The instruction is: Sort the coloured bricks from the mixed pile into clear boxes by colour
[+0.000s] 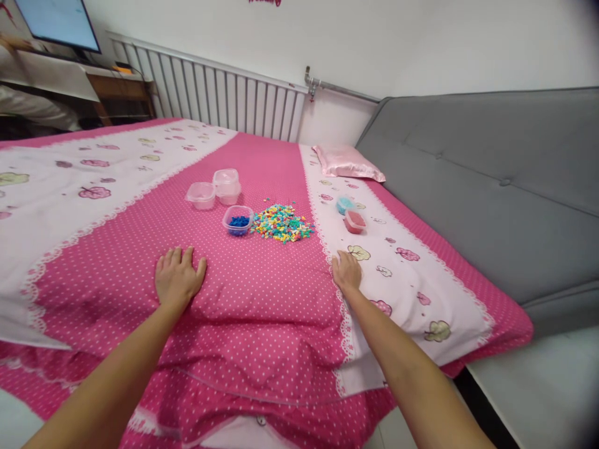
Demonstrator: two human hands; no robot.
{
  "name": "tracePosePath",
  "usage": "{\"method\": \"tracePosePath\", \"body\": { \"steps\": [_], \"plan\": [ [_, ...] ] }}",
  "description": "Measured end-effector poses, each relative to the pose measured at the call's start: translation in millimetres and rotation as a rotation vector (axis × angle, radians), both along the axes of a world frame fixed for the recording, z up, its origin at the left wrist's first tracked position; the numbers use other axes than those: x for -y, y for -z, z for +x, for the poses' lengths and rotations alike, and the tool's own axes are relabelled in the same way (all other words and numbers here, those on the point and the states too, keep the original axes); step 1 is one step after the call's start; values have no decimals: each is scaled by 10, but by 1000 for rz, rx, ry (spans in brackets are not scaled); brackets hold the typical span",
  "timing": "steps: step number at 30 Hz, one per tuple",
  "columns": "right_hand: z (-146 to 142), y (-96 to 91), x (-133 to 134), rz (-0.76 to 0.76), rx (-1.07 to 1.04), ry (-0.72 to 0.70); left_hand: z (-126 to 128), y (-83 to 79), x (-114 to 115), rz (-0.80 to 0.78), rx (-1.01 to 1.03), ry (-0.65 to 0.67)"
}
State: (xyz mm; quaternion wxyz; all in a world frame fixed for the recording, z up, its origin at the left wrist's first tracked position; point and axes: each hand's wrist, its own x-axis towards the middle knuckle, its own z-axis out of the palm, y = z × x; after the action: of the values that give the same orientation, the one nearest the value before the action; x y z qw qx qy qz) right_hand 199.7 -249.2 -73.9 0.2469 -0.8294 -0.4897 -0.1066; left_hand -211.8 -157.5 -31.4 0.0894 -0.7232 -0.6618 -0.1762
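Observation:
My left hand (178,277) lies flat on the pink dotted bedspread (262,312), fingers stretched out and holding nothing. My right hand (347,272) presses on the spread at the lace seam with its fingers curled under, and whether it holds anything is hidden. Beyond both hands lies a heap of small multicoloured pieces (281,223). A clear tub with blue pieces (238,220) stands just left of the heap. Two empty clear tubs (201,194) (227,185) sit further back. A tub of red pieces (354,221) and a tub of light blue pieces (345,204) stand to the right.
A pink satin pillow (347,163) lies at the head of the bed. A grey padded headboard (491,181) runs along the right side. A white radiator (215,93) lines the far wall. A desk with a monitor (58,22) stands at the far left.

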Motion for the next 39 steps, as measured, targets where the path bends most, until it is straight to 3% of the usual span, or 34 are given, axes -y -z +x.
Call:
{"method": "tracePosePath", "body": {
  "steps": [39],
  "plan": [
    [7, 24, -10, 10, -19, 2, -10, -8, 11, -1, 3, 7]
  ]
}}
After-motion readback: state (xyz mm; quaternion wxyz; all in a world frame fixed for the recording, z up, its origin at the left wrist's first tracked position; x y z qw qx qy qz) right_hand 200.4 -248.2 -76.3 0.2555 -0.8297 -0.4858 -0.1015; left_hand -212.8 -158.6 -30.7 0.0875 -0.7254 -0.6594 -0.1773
